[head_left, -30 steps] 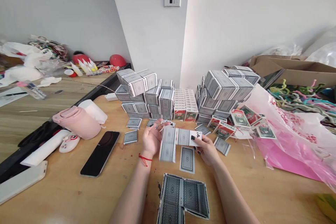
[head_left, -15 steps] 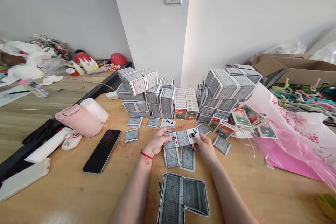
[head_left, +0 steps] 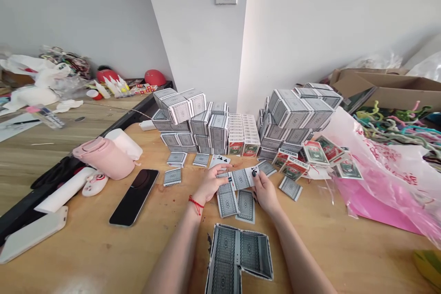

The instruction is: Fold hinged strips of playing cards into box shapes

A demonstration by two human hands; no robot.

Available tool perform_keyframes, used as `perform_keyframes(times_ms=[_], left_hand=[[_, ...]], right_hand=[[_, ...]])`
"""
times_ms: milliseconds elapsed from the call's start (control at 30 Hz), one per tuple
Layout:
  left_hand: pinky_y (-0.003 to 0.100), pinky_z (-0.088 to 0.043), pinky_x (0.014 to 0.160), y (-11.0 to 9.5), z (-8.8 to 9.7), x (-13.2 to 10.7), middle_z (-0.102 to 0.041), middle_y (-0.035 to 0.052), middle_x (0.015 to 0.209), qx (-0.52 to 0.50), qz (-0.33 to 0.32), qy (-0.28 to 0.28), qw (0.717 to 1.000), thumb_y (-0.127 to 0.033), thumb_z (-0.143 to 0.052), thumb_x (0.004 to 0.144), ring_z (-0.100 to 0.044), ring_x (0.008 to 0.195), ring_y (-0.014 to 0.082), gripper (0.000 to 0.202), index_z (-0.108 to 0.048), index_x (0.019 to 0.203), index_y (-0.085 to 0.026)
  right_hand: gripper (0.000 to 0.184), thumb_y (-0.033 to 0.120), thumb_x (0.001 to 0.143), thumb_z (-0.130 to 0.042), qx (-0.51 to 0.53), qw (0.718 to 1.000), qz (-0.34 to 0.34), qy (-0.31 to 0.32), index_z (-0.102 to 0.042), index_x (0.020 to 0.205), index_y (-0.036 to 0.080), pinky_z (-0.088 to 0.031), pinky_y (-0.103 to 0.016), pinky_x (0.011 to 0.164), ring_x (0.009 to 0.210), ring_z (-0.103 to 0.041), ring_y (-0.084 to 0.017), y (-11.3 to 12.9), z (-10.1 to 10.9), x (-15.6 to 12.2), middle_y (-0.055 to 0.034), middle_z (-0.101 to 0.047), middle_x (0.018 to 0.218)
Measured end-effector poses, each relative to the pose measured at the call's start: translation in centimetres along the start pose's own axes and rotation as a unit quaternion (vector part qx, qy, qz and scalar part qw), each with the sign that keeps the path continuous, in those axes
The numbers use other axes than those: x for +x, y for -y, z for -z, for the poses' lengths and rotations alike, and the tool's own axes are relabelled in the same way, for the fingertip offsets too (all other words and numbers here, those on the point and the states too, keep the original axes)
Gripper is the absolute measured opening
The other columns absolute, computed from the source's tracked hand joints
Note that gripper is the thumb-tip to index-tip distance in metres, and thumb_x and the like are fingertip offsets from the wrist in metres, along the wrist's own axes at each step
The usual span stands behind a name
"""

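Observation:
Between my hands is a strip of joined playing cards (head_left: pixel 240 179), grey patterned back in the middle and a five of clubs face at the right end. My left hand (head_left: pixel 211 183), with a red string at the wrist, pinches the strip's left end. At the right end, my right hand (head_left: pixel 265 190) grips it between thumb and fingers. A grey-backed card (head_left: pixel 228 201) hangs or lies below my left fingers; I cannot tell if it is joined. Another card (head_left: pixel 245 206) lies on the table beside it. Nearer me stands an open L-shaped card frame (head_left: pixel 237 257).
Stacks of card-covered blocks stand at the back left (head_left: pixel 186 119) and back right (head_left: pixel 292 119), with card boxes (head_left: pixel 244 135) between. A black phone (head_left: pixel 134 197) and pink bottle (head_left: pixel 105 158) are left. A pink plastic bag (head_left: pixel 382 179) and cardboard box (head_left: pixel 386 85) are right.
The strip's right end has tilted and my right fingers now cover more of the five of clubs. My left wrist has shifted slightly right. The view has moved a little.

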State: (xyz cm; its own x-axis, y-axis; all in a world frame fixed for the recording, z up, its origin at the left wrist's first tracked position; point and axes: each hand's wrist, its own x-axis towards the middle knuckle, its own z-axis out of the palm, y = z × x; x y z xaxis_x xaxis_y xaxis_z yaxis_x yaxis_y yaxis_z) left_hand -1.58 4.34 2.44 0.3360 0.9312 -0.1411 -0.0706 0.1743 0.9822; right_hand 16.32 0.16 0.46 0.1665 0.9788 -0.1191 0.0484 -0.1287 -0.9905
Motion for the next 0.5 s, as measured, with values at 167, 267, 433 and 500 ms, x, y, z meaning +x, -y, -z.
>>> perform_keyframes(times_ms=[167,267,433,500], left_hand=[[0.021,-0.043,0.059,0.06,-0.13,-0.06,-0.060,0.0033,0.088,-0.015,-0.002,0.005,1.000,-0.014,-0.055,0.064,-0.056,0.074,0.0136,0.036,-0.061,0.099,-0.020],[0.020,-0.040,0.054,0.10,-0.36,-0.05,-0.058,0.0009,0.078,0.000,-0.004,-0.011,1.000,-0.016,-0.055,0.066,-0.053,0.063,0.0103,0.031,-0.061,0.097,-0.019],[0.022,-0.042,0.065,0.43,-0.86,0.25,-0.058,0.0018,0.082,0.053,-0.036,-0.057,0.996,-0.015,-0.064,0.061,-0.054,0.072,0.0117,0.033,-0.062,0.093,-0.016],[0.022,-0.042,0.066,0.63,-0.92,0.38,-0.058,0.0018,0.081,0.054,-0.039,-0.058,0.996,-0.015,-0.064,0.061,-0.054,0.073,0.0120,0.032,-0.063,0.093,-0.016]], right_hand=[[0.038,0.061,0.079,-0.041,-0.045,0.998,0.034,-0.012,-0.037,0.069,0.024,-0.029,-0.023,0.036,0.034,-0.035,-0.010,0.33,-0.17,-0.27,0.0076,-0.039,0.042],[0.038,0.060,0.080,-0.039,-0.056,0.998,0.038,-0.005,-0.035,0.069,0.024,-0.027,-0.022,0.033,0.030,-0.033,-0.009,0.63,-0.32,-0.51,0.0087,-0.037,0.039],[0.038,0.060,0.081,-0.037,-0.064,0.997,0.027,0.013,-0.034,0.070,0.024,-0.026,-0.020,0.030,0.026,-0.033,-0.009,0.48,-0.42,-0.62,0.0101,-0.036,0.036],[0.038,0.059,0.081,-0.038,-0.067,0.997,0.031,0.010,-0.036,0.069,0.023,-0.026,-0.019,0.029,0.026,-0.034,-0.008,0.33,-0.43,-0.62,0.0097,-0.037,0.036]])
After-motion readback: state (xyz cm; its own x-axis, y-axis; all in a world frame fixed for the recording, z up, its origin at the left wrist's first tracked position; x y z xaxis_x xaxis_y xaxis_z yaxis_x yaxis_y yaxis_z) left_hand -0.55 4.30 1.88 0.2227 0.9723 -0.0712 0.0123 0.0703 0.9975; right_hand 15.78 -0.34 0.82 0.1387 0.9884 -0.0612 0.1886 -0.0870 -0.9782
